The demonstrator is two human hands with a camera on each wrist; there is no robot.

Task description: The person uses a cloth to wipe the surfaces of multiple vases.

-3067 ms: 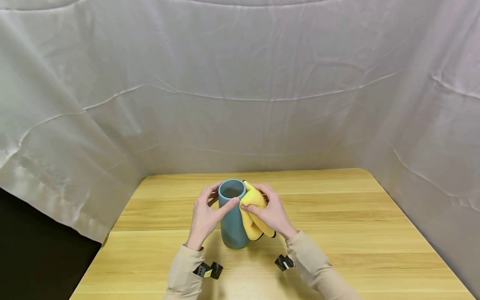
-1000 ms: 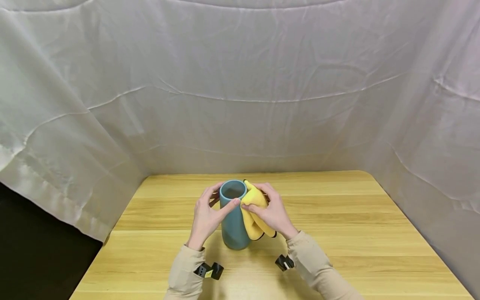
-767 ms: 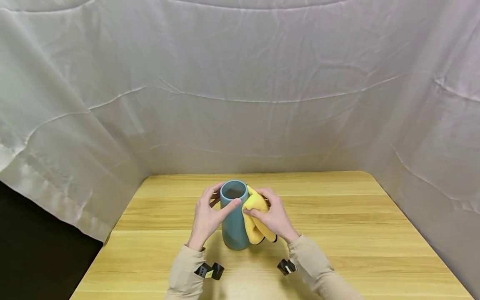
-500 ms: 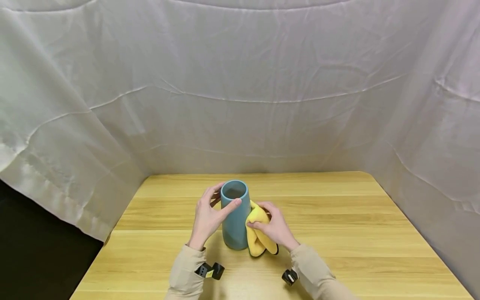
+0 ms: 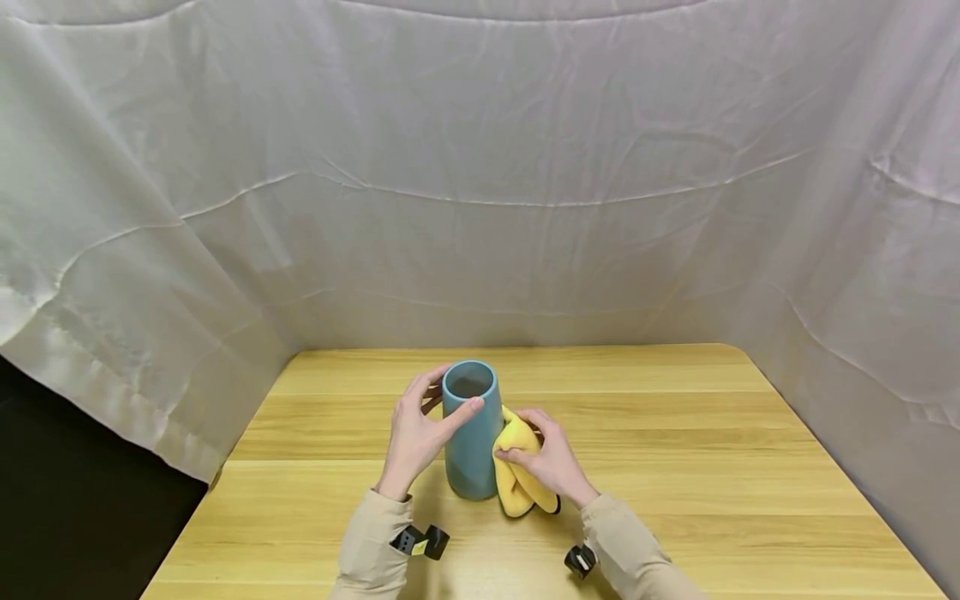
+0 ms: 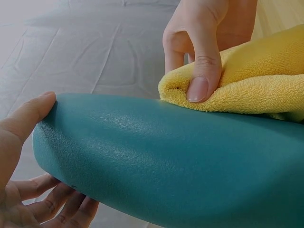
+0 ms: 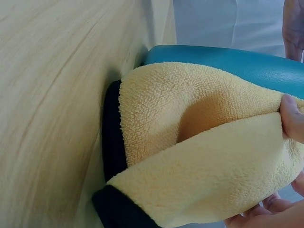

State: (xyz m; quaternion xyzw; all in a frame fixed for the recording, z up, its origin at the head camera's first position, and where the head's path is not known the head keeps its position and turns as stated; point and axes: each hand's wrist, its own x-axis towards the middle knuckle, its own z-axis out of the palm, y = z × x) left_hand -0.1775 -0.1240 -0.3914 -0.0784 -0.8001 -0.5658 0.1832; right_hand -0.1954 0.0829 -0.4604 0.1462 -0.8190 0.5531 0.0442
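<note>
A tall teal vase [image 5: 471, 454] stands upright on the wooden table, its round mouth facing up. My left hand [image 5: 411, 437] grips it near the rim, thumb on the near side and fingers round the far side; the left wrist view shows some of those fingertips under the vase [image 6: 166, 156]. On the vase's right, my right hand [image 5: 557, 460] pinches a folded yellow cloth [image 5: 517, 479] with dark edging. The cloth [image 6: 256, 66] lies against the vase wall in the left wrist view. Its loose lower folds [image 7: 199, 180] hang close to the tabletop.
The light wooden table [image 5: 712, 467] spreads out around the vase. Pale grey curtains [image 5: 525, 250] enclose it at the back and both sides. A black area [image 5: 75, 492] lies beyond the left edge. Small black devices [image 5: 420, 542] sit on both wrists.
My right hand has slid the yellow cloth down the vase's right side, from near the rim to about mid-height. My left hand and the vase have stayed almost still.
</note>
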